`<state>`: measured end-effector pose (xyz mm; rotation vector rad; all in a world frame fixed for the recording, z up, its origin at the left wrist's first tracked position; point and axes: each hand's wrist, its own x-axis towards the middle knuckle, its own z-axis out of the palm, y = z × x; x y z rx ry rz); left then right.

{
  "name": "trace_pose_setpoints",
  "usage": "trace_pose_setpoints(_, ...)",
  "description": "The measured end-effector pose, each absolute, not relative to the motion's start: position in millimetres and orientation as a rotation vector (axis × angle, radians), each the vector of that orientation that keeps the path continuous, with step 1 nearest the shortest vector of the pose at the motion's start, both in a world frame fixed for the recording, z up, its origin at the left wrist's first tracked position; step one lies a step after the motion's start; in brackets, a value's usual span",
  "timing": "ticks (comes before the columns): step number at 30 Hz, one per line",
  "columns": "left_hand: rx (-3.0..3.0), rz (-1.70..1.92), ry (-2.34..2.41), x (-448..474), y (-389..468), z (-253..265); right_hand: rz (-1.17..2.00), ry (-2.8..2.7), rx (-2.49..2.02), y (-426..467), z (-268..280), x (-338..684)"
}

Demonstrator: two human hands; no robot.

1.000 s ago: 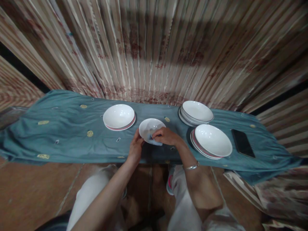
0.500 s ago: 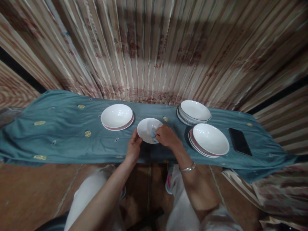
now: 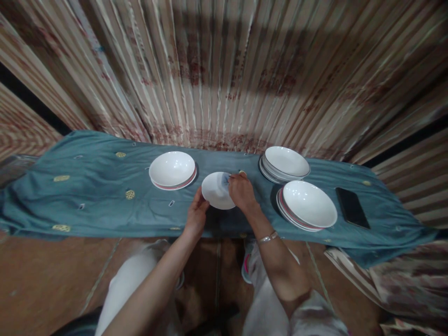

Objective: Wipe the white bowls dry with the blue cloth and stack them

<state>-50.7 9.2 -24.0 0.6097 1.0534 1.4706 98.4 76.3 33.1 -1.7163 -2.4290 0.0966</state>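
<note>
A white plate (image 3: 217,193) is held above the near part of the cloth-covered table, tilted slightly toward me. My left hand (image 3: 198,210) grips its left rim, thumb on top and fingers below. My right hand (image 3: 241,190) is closed around a small light-blue cloth (image 3: 225,179), pressed on the plate's upper right inner surface. Most of the cloth is hidden by the fingers. To the left stands a short stack of white bowls (image 3: 172,169) with a pinkish-red rim showing lower down.
At the right are two stacks: dark-rimmed white bowls (image 3: 287,161) at the back and white bowls (image 3: 310,204) over red-rimmed ones in front. A black phone (image 3: 352,207) lies beyond them. The teal tablecloth (image 3: 101,200) hangs over the front edge; a pleated curtain (image 3: 217,70) stands behind.
My right hand has moved the blue cloth from the plate's lower right up to its upper right. My left hand keeps its hold on the rim.
</note>
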Motion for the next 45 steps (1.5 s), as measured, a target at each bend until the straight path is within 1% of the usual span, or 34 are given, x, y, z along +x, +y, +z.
trace_pose_setpoints(7, 0.619, 1.481, 1.039, -50.2, 8.6, -24.0, 0.160, -2.222, -1.651, 91.4, 24.7, 93.4)
trace_pose_setpoints(14, 0.640, 1.463, 1.034, -49.9, 7.7, -20.7, 0.173, -2.237, -1.659, 100.7, 23.0, 78.4)
trace_pose_setpoints(21, 0.624, 1.458, 1.036, -50.5, 6.6, -20.8, 0.242, -2.271, -1.503, 100.5, 23.8, 66.8)
trace_pose_setpoints(27, 0.650, 1.467, 1.018, -49.8, 7.0, -21.1, 0.487, -2.282, -1.320, 98.0, 19.0, 58.8)
trace_pose_setpoints(37, 0.641, 1.480, 1.025, -48.4, 10.0, -25.3, 0.850, -2.190, -1.172, 94.0, 9.8, 66.0)
trace_pose_setpoints(45, 0.553, 1.480, 1.035, -49.0, 9.3, -26.4, 1.251, -2.293, -1.020, 93.2, 13.9, 88.9)
